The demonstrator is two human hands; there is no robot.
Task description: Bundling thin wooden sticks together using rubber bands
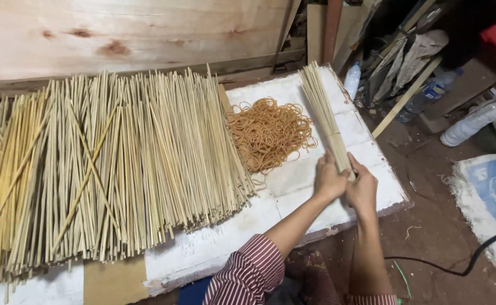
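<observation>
Nearest, striped sleeves [247, 270] and bare forearms reaching up over the surface [214, 248]. Left hand [328, 182] and right hand [362, 189] side by side, both grips closed around the near end of a stick bundle [322, 107]. Bundle lying flat on the white surface, fanning away from the hands toward the far edge, near end hidden between the palms. Just left of the bundle, a heap of orange rubber bands [269, 133], close to the left hand but not touching. Further left, a wide loose spread of sticks [106, 164] covering most of the surface, a few lying crosswise. Behind, a pale wooden board [129, 34] leaning upright. Off to the right, dirt floor [434, 226] with a black cable [462, 265], plastic bottles [474, 124] and a blue-and-white sack [494, 197].
</observation>
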